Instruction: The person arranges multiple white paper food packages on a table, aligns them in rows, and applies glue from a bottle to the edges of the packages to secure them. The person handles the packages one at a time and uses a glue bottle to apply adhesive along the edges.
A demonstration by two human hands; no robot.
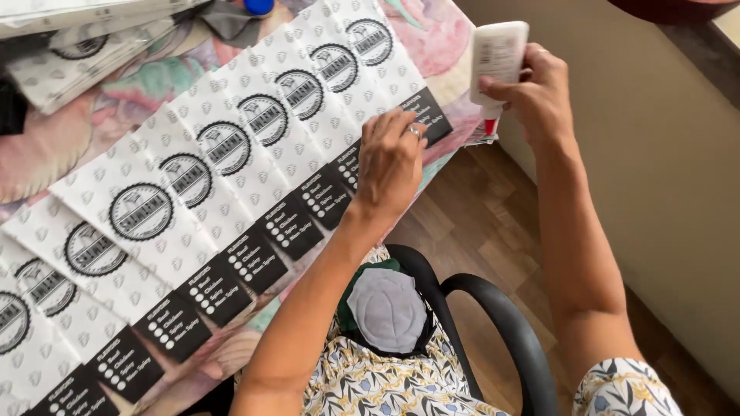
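The step in hand looks like gluing along a fanned row of white printed paper sheets with round black emblems and black bottom strips (pixel 193 192), which lie overlapped like shingles. The left hand (pixel 389 162) rests palm down on the sheets near the far end of the row, fingers slightly spread and curled, fingertips pressed on the white paper just above a black strip; it pins the paper and pinches nothing. The right hand (pixel 536 88) is raised just beyond and to the right of the left, closed round a white plastic glue bottle (pixel 499 54) held upside down, with its red nozzle (pixel 490 125) pointing down just past the left hand's fingertips, near the last sheet's edge. Whether the nozzle touches the paper cannot be told. By my judgement, the next move calls for a steady squeeze and a straight line along the exposed edge, with the left hand keeping the fan from sliding. The sheets lie on a table covered by a cloth with pink and green floral print (pixel 443 35), which shows beyond both hands. Further off, up and left of the left hand, lie a stack of similar printed sheets (pixel 69 54) and a blue round cap (pixel 259 6). Below the wrists are a black curved chair armrest (pixel 493 316), a grey and green padded piece (pixel 385 308) on the lap, brown wooden floorboards (pixel 478 208) and a beige wall (pixel 655 177) to the right.
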